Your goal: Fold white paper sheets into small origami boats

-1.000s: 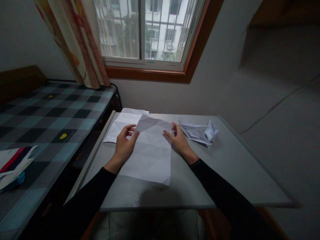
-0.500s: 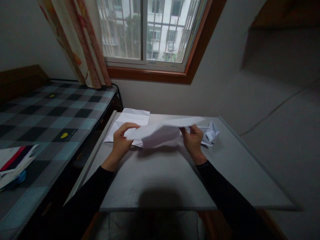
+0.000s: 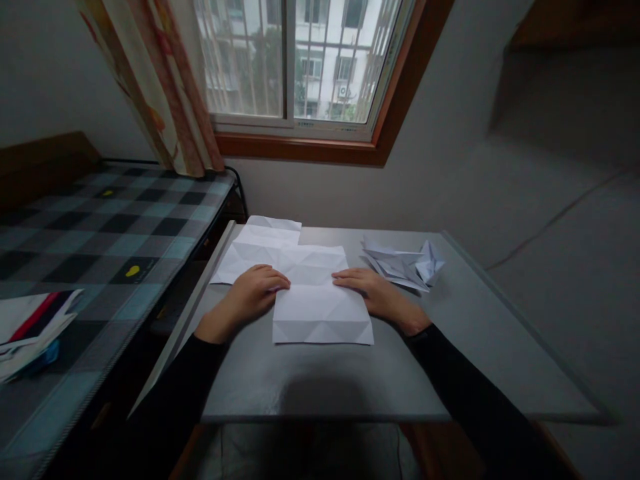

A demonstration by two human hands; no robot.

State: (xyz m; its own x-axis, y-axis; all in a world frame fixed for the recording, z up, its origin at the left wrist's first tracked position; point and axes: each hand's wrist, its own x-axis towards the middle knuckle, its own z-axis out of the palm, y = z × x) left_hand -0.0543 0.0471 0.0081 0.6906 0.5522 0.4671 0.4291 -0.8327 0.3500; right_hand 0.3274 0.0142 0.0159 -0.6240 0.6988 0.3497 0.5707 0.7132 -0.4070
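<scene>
A creased white sheet of paper (image 3: 320, 303) lies spread on the table in front of me, with fold lines running across it and diagonally. My left hand (image 3: 254, 292) rests flat on its left edge, fingers stretched out. On the right edge lies my right hand (image 3: 377, 293), its fingers also extended over the paper. Behind and to the left, another creased white sheet (image 3: 245, 257) is partly covered by the front one. Folded paper pieces (image 3: 410, 263) sit in a small heap beyond my right hand.
The grey-white table (image 3: 480, 360) stands against the wall under a window (image 3: 320, 67). To the left is a bed with a checked cover (image 3: 165, 220), carrying a bundle of papers or bags (image 3: 35, 327). A patterned curtain (image 3: 165, 87) hangs by the window.
The sheet, held up and tilted between both hands before, now lies flat on the table. My fingers have gone from pinching its edges to resting on it.
</scene>
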